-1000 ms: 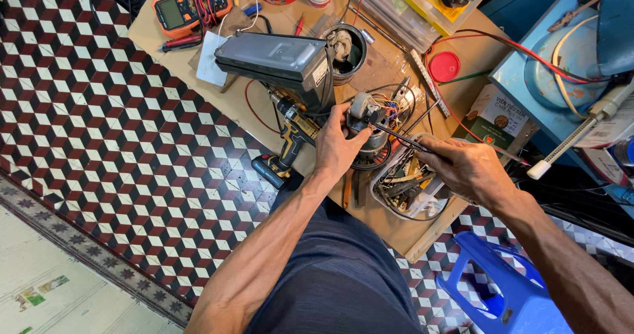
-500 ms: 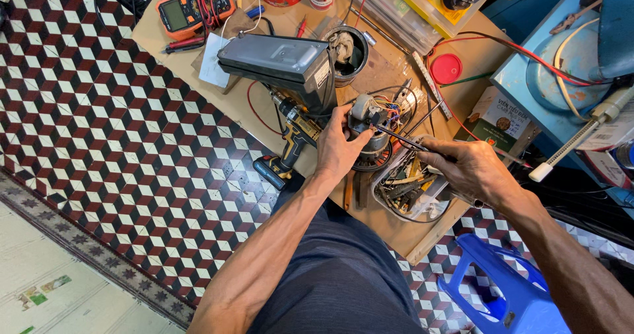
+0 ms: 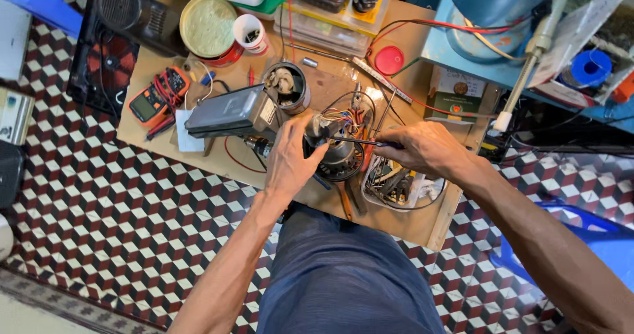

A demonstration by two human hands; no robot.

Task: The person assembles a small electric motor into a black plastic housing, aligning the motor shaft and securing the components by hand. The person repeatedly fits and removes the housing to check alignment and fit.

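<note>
At frame centre the left hand [image 3: 290,159] gripped a small electric motor [image 3: 333,150] with coloured wires, while the right hand [image 3: 426,150] held a thin dark tool [image 3: 353,140] against its top. A multimeter [image 3: 150,100] lay at upper left on the wooden board [image 3: 409,215], above the checkered floor [image 3: 132,228].

Two bare hands, left hand [image 3: 290,159] and right hand [image 3: 426,149], one dark slim screwdriver [image 3: 353,140], one round wire-wound motor [image 3: 337,152], one orange handheld multimeter [image 3: 158,96], one round red plastic lid [image 3: 389,60], one grey boxy power pack [image 3: 228,111], one white paper cup [image 3: 251,33], one low wooden table [image 3: 422,225].
</note>
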